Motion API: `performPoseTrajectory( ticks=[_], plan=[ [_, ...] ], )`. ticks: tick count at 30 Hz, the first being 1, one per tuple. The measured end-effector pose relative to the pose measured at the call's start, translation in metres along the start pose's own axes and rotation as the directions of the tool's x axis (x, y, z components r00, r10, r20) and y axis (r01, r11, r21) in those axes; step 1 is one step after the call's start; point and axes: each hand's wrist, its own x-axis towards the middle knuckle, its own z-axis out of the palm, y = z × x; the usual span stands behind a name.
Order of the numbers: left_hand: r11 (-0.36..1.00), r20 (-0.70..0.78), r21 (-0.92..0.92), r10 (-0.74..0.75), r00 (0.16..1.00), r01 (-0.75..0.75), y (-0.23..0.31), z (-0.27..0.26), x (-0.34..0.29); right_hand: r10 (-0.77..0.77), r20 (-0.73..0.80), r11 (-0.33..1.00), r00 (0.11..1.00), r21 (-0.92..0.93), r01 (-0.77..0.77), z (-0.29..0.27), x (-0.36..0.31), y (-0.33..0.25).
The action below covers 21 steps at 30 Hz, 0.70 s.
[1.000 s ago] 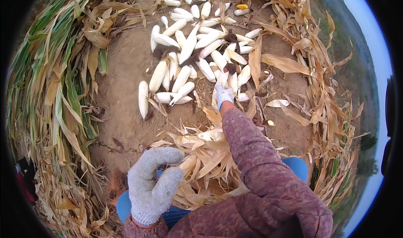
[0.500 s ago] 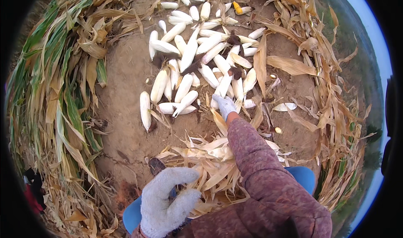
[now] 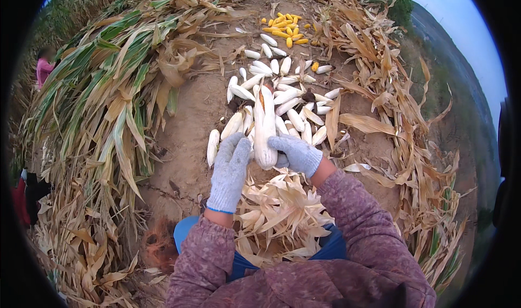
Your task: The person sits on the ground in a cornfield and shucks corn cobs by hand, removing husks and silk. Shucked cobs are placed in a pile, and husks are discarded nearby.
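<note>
An ear of corn point(image 3: 265, 139) in pale husk is held upright before me, its thick end toward me. A slit near its far tip shows orange kernels. My right hand point(image 3: 297, 153), in a light grey knit glove, grips the ear's lower right side with the thumb on top. My left hand point(image 3: 229, 169), gloved alike, closes against the lower left side; its fingertips are partly hidden. Just beyond lies a heap of white-husked ears point(image 3: 287, 96). Loose pale husks point(image 3: 282, 207) are piled between my blue-clad knees.
Bare yellow ears point(image 3: 283, 28) lie at the far end of the brown soil point(image 3: 179, 129). Dry and green stalks point(image 3: 108, 112) are banked on the left, dry leaves point(image 3: 380, 80) on the right. A person in pink point(image 3: 43, 70) is at the far left.
My right hand has come back from the heap with an ear of corn. My left hand has moved forward to meet it, its fingers drawn together. The view has tilted up.
</note>
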Motion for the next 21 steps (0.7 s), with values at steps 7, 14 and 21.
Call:
performPoseTrajectory(
  ticks=[7, 14, 21],
  plan=[
    [0.770, 0.240, -0.520, -0.284, 0.928, 0.370, -0.019, 0.010, -0.022, -0.292, -0.100, 0.829, 0.951, -0.522, 0.199, 0.040, -0.077, 0.011],
    [0.817, 0.238, -0.400, -0.346, 0.908, 0.416, -0.024, -0.002, -0.037, -0.593, 0.020, 0.528, 0.805, -0.745, 0.407, 0.024, -0.097, 0.005],
    [0.857, 0.234, -0.270, -0.384, 0.893, 0.439, -0.034, 0.011, -0.031, -0.618, 0.102, 0.304, 0.780, -0.883, 0.357, 0.012, -0.104, 0.008]
  ],
)
